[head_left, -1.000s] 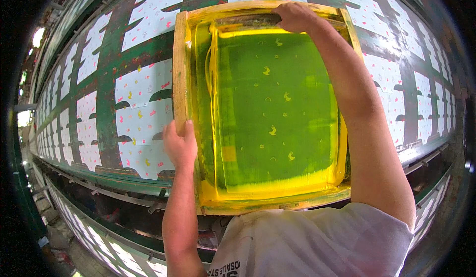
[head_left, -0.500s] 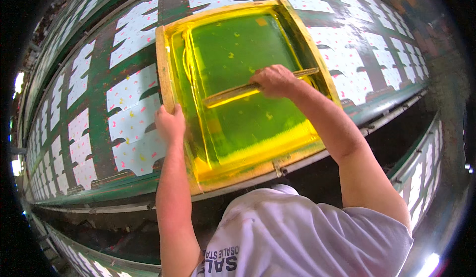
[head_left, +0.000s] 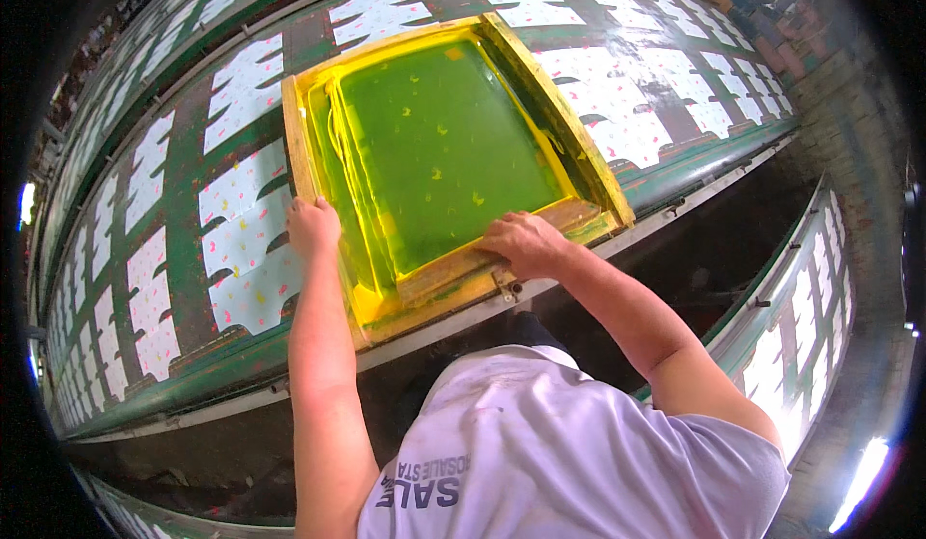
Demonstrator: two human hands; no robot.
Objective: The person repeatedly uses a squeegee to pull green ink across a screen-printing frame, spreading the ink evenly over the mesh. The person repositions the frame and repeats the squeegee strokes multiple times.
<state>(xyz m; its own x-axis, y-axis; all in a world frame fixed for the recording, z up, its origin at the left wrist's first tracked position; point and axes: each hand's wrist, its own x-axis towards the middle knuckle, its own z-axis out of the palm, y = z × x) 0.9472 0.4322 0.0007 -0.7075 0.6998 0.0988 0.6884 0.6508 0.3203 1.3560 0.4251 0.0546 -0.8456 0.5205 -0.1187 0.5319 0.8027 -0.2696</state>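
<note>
A wooden-framed printing screen (head_left: 564, 95) lies on the long table, its green mesh (head_left: 434, 153) dotted with small yellow marks. Yellow ink (head_left: 340, 134) smears the inner edges, thickest along the left side. My left hand (head_left: 314, 227) is closed around the left rail of the frame, near its front corner. At the near end of the screen my right hand (head_left: 526, 243) grips a wooden squeegee (head_left: 444, 277). The squeegee lies across the screen's width, close to the front rail; its blade edge is mostly hidden.
White cut fabric pieces (head_left: 249, 240) with small pink and yellow prints lie in rows on the green and brown table. A metal rail (head_left: 666, 216) runs along the table's near edge. Another table with white pieces (head_left: 801, 298) stands at the right, beyond a dark gap.
My right hand has drawn the squeegee from mid-screen toward me to the front rail. Green mesh now shows where yellow ink lay at the near end. My left hand still holds the frame.
</note>
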